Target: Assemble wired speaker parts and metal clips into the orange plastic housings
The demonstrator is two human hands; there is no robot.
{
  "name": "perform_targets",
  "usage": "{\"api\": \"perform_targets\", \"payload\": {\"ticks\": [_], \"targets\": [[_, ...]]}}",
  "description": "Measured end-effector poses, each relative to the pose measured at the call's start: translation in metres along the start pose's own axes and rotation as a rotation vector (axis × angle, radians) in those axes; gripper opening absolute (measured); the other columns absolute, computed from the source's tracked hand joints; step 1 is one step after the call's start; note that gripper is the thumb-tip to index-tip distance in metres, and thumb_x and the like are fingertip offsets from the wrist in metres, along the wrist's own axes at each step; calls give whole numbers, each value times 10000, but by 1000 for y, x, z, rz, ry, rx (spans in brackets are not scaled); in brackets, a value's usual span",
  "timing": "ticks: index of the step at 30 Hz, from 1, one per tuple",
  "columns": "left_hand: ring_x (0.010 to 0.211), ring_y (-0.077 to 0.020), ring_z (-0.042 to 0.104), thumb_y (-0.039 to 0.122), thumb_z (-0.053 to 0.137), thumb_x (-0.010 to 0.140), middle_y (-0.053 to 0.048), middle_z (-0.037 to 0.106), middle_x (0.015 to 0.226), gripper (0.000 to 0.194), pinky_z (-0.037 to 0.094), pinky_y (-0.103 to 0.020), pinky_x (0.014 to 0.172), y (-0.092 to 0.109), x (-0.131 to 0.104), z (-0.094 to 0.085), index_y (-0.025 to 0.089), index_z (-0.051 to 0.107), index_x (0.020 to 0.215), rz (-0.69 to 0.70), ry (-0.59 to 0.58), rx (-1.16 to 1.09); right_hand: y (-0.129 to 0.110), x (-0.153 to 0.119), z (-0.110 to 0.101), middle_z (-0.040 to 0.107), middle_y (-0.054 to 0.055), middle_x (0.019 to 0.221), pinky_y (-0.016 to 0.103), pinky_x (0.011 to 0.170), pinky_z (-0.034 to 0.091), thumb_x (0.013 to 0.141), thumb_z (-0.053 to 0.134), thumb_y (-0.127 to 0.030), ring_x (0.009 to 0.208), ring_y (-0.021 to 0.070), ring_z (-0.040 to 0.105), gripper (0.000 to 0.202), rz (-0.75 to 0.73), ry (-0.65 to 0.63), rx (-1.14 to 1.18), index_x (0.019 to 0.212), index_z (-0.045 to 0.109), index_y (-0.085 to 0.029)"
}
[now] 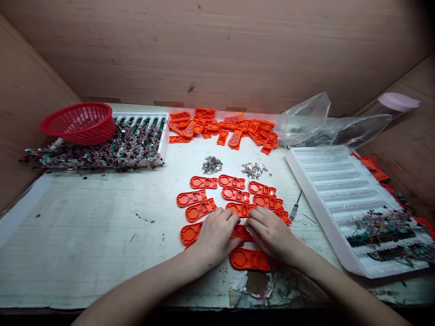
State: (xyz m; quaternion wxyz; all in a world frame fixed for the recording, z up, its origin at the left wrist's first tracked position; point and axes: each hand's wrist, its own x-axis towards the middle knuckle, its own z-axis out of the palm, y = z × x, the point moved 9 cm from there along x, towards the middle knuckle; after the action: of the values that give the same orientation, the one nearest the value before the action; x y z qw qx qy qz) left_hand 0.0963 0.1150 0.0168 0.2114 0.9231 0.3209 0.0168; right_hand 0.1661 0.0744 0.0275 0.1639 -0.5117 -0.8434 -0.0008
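**Fine fingerwork being done at one orange shell**

Landmark: the worked shell (241, 232). Far left of it and beyond, a red basket (79, 124) is being propped on wired parts (136, 140). Closer on its left, other shells (191, 198) are being kept in loose rows, hollow faces up.

Beyond it, slightly left, a left metal heap (212, 165) is lying. Pieces look small; best being taken singly.

At its left end, the left hand (217, 233) is being held with fingers curled together, thumb being kept low. Whether the shell is being gripped or merely touched cannot be told.

The worked shell is lying between both hands, partly being hidden by them. In judgement, good work here is depending on the shell being kept flat and steady, pressure being applied evenly rather than sideways.

Beyond it, slightly right, a right metal heap (254, 170) is lying apart from the first; mixing is best being avoided.

At its right end, the right hand (270, 232) is being held narrow, fingertips gathered. A pale glint is being noticed there; what is being pinched, if anything, cannot be told.

Right of the shell and slightly beyond, a screwdriver (294, 212) is lying. Farther right, a white tray (322, 210) is holding wired bundles (380, 226); forearm contact is best being avoided.
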Motion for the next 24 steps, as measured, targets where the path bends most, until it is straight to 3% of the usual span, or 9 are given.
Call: {"api": "perform_targets", "payload": {"ticks": [13, 19, 24], "targets": [[868, -224, 530, 319, 729, 724, -29, 606, 944, 241, 476, -354, 731, -1, 1, 3, 183, 617, 889, 4, -11, 19, -4, 1, 0, 546, 73, 762, 308, 622, 342, 916, 404, -109, 691, 183, 402, 250, -31, 10, 0, 746, 585, -137], [849, -223, 532, 286, 705, 741, -26, 614, 951, 205, 478, -347, 707, -2, 0, 2, 186, 630, 904, -31, -5, 15, -20, -9, -8, 553, 86, 752, 319, 605, 359, 908, 384, -71, 697, 195, 429, 257, 54, 172, -156, 773, 590, -144], [850, -222, 537, 290, 713, 734, -24, 616, 952, 219, 474, -341, 696, -1, 0, 1, 190, 635, 913, -33, -17, 9, 7, -9, -1, 549, 72, 839, 302, 649, 433, 888, 471, -151, 770, 188, 473, 83, 239, 5, 166, 860, 549, -164]]}}
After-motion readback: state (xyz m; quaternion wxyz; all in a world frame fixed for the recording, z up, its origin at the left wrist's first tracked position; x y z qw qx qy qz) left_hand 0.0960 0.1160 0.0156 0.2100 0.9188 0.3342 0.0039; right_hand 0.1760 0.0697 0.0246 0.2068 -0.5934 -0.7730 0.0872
